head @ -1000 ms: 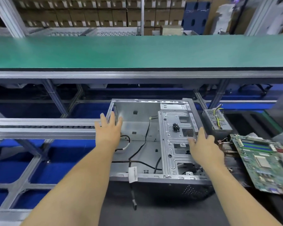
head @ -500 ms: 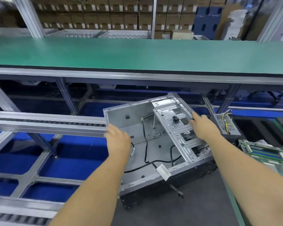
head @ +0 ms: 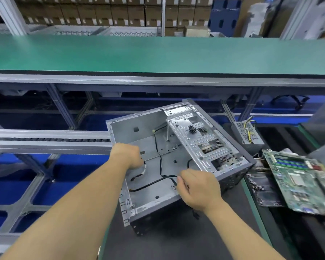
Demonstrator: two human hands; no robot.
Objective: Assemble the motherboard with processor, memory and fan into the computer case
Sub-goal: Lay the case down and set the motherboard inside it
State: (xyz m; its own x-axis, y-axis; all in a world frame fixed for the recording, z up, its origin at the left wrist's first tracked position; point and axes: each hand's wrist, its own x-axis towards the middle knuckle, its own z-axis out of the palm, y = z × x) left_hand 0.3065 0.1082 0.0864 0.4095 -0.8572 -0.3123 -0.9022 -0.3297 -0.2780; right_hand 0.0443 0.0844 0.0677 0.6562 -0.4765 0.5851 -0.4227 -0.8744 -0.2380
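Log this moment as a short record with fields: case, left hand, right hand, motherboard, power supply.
case: open computer case, lying skewed on the dark mat, no board inside
left hand: left hand curled at the case's left wall; exact grip hidden
right hand: right hand curled at the near edge by the black cables; whether it holds one is unclear
motherboard: motherboard outside the case, to its right
power supply: power supply unit outside, beyond the case's right corner
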